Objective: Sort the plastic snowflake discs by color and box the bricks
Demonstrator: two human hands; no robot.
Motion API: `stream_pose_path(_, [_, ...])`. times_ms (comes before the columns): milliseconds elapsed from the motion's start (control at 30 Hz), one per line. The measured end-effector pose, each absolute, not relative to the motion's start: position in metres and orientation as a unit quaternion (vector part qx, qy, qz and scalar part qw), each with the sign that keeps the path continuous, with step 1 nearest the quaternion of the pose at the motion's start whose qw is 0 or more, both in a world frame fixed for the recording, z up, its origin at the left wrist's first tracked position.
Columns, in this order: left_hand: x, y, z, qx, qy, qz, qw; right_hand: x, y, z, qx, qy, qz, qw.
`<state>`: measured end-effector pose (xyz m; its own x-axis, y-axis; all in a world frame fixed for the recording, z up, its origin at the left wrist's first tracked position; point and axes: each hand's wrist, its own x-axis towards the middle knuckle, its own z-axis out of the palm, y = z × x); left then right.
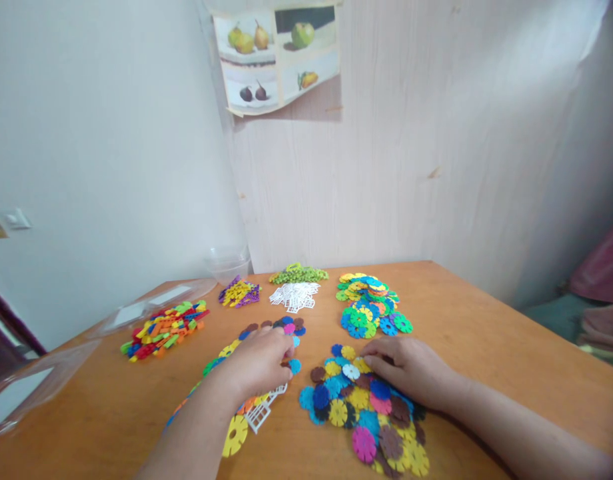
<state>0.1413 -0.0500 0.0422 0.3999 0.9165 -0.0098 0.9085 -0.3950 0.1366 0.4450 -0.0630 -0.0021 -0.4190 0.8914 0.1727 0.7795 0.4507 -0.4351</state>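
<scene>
My left hand [259, 363] lies knuckles up over a spread of coloured snowflake discs [266, 330], fingers curled down onto the pieces near a blue disc [295, 365]; what they pinch is hidden. My right hand [409, 367] rests on the near pile of discs [366, 413], fingertips pressed on a yellow disc [361, 365] beside a white one [351, 371]. A white lattice piece [261, 410] and a yellow disc [235, 435] lie under my left wrist.
On the orange wooden table [486, 333] lie sorted heaps: mixed bricks [164, 328], yellow-purple pieces [239, 292], white lattices [294, 296], green pieces [297, 273], more discs [369, 303]. A clear plastic cup [228, 263] and clear lids [136, 310] sit at the left.
</scene>
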Motion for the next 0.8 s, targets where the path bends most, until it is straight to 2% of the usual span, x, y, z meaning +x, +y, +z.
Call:
stream_pose_path(100, [0.141,-0.048,0.038,0.835,0.549,0.011,0.034,0.445,-0.063,-0.003,-0.501,-0.830,0.147,0.195])
stream_pose_path(300, [0.142,-0.048,0.039,0.821,0.567,0.007,0.069,0.443,-0.064,0.000,-0.505,-0.828,0.146,0.195])
stream_pose_path(433, [0.146,-0.048,0.045,0.806,0.589,0.023,0.053,0.444,-0.064,0.000,-0.502,-0.828,0.151,0.199])
stream_pose_path(600, [0.157,-0.047,0.051,0.799,0.593,0.089,0.043,0.443,-0.063,0.000,-0.501,-0.826,0.156,0.206])
stream_pose_path(800, [0.191,-0.058,0.041,0.849,0.478,0.216,0.073,0.442,-0.064,0.000,-0.512,-0.819,0.153,0.211])
